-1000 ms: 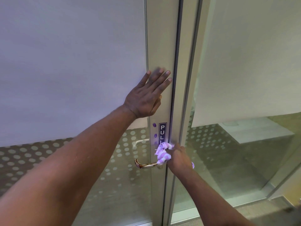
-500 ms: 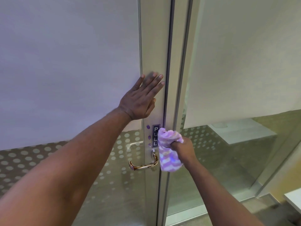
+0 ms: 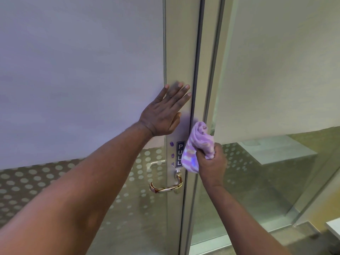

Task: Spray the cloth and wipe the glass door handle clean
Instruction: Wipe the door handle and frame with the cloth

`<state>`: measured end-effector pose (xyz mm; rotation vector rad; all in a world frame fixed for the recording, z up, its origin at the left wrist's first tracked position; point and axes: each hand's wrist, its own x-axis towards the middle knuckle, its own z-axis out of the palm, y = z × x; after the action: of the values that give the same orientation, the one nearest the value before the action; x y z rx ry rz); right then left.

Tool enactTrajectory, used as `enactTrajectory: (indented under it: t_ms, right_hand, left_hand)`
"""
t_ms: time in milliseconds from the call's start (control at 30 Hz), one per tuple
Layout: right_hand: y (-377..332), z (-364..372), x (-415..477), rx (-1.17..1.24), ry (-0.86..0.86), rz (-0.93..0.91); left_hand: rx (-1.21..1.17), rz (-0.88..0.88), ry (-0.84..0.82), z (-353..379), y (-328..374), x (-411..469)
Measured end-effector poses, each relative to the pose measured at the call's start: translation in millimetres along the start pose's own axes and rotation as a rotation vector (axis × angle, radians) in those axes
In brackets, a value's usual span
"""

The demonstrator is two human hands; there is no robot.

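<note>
The glass door (image 3: 82, 70) has a pale metal frame with a shiny lever handle (image 3: 166, 187) low on it. My left hand (image 3: 163, 113) lies flat with spread fingers on the frame, above a dark PULL label (image 3: 180, 155). A bunched purple and white cloth (image 3: 197, 146) is gripped in my right hand (image 3: 212, 162). The cloth sits against the door's edge beside the label, above and to the right of the handle, not touching it. No spray bottle is in view.
A second glass panel (image 3: 276, 70) stands to the right of the door gap, frosted above and clear below. Dotted film covers the lower door glass (image 3: 36, 181). A white surface corner (image 3: 334, 227) shows at the bottom right.
My right hand has lifted the cloth off the handle and up along the door's edge to beside the PULL label. My left hand stays flat on the frame.
</note>
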<state>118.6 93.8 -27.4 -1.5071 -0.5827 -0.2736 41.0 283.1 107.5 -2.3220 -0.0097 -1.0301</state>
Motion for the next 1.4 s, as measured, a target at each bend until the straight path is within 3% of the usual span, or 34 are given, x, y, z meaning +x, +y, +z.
enactTrajectory:
  t_ms: [233, 400, 600, 733, 1033, 1400]
  right_hand:
    - [15.4, 37.5, -5.4, -0.301, -0.183, -0.255]
    - [26.9, 44.1, -10.6, -0.211, -0.29, -0.287]
    - [40.3, 49.1, -7.8, -0.323, -0.277, -0.602]
    - [34.7, 53.6, -6.2, -0.475, -0.351, -0.55]
    - [48.1, 50.7, 1.7, -0.648, -0.474, -0.697]
    - [82.4, 42.3, -20.4, -0.684, -0.731, -0.602]
  left_hand:
    - [-0.008, -0.001, 0.019, -0.2, -0.6, -0.6]
    - [-0.003, 0.0, 0.02, -0.9, 0.4, -1.0]
    - [-0.001, -0.005, 0.032, -0.2, 1.1, -0.6]
    - [0.007, -0.007, 0.019, -0.4, 1.7, 0.3]
    - [0.024, -0.012, -0.017, -0.3, 1.7, 1.4]
    - [0.004, -0.037, -0.029, -0.9, 1.9, 2.3]
